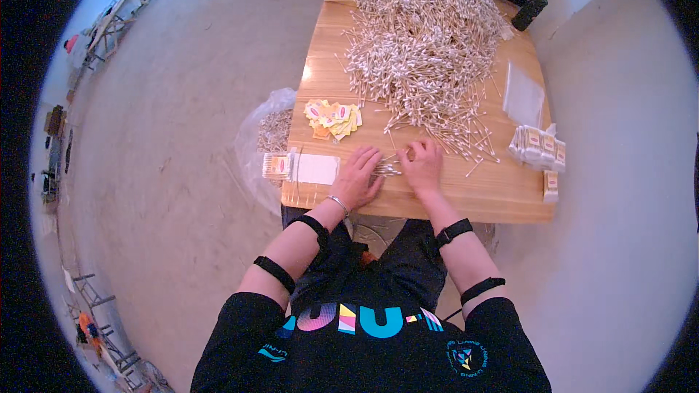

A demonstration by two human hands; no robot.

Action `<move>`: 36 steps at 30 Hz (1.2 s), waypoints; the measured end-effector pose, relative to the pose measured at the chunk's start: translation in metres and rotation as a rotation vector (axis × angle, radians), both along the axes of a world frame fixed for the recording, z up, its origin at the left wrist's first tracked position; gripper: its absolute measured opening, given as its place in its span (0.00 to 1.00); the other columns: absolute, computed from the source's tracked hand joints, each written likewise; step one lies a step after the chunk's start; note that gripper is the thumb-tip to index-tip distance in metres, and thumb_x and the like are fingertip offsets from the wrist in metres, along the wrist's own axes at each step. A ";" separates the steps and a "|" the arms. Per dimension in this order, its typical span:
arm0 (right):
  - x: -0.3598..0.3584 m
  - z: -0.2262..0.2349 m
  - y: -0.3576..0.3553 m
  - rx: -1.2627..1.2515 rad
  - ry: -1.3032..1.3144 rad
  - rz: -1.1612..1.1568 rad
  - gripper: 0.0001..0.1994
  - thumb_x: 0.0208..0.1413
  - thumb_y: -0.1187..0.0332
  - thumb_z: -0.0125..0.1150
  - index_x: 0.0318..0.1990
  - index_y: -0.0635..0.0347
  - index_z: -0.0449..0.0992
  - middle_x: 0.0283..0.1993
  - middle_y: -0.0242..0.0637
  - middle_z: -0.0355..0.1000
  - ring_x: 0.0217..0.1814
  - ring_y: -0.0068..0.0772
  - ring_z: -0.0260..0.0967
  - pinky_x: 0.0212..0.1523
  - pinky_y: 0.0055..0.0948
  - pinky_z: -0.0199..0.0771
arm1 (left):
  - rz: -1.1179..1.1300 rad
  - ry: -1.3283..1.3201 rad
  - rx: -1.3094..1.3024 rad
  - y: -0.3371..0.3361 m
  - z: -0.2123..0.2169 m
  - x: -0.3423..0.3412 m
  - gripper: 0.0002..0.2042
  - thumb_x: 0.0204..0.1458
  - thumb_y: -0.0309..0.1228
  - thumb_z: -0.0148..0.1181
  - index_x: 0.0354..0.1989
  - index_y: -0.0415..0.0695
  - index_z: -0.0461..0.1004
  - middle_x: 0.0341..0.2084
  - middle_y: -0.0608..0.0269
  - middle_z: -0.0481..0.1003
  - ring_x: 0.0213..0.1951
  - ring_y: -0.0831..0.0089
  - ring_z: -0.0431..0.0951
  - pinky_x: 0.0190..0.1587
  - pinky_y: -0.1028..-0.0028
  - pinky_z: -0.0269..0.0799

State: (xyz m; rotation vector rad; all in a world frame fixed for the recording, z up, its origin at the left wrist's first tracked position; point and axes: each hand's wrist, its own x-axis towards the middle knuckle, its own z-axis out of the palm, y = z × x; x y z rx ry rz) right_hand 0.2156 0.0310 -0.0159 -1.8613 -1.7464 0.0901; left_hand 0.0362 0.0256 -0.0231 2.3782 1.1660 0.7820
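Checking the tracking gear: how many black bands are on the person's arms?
4: left wrist band, left upper-forearm band, right wrist band, right upper-forearm band. None seem hidden.

Setting: small packing workshop | Evidence: wooden table (466, 196) bearing a bulk heap of cotton swabs (426, 36), loose yellow labels (333, 118), filled packets (537, 145) | Surroundings: bare concrete floor (182, 102), metal racks (120, 18) along the edge
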 end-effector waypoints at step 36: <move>0.003 -0.004 -0.033 -0.173 -0.097 -0.104 0.15 0.45 0.70 0.56 0.43 0.57 0.71 0.50 0.37 0.64 0.54 0.44 0.57 0.55 0.44 0.55 | 0.172 -0.167 -0.062 -0.002 -0.012 -0.002 0.25 0.42 0.29 0.62 0.51 0.41 0.64 0.47 0.51 0.67 0.51 0.54 0.65 0.54 0.63 0.63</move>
